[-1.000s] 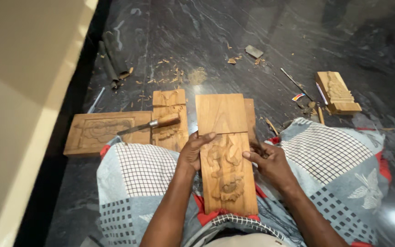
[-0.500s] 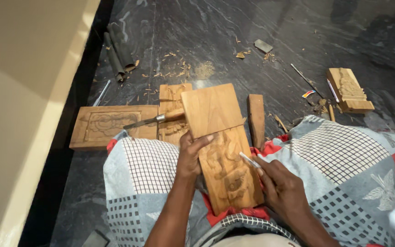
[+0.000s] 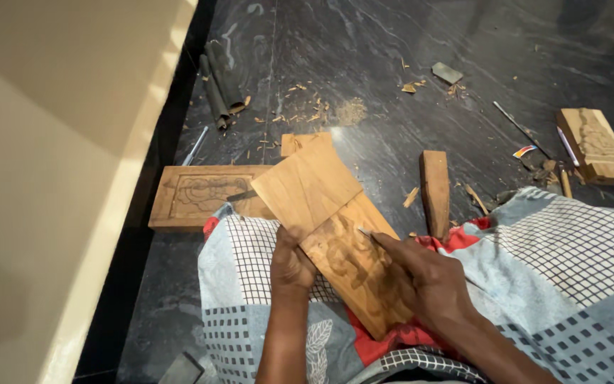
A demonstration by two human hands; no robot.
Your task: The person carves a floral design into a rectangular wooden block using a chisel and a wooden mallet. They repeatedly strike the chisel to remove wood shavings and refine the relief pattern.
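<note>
Head view — carved plank point(image 3: 332, 227) between both hands.

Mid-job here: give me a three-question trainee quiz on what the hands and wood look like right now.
1. True or false: the left hand grips the carved plank's edge.
2. What does the right hand hold against the plank? A) thin tool B) hammer C) brush
3. Which surface is littered with wood chips?

Key: 1 true. 2 A. 3 the dark stone floor.
</note>
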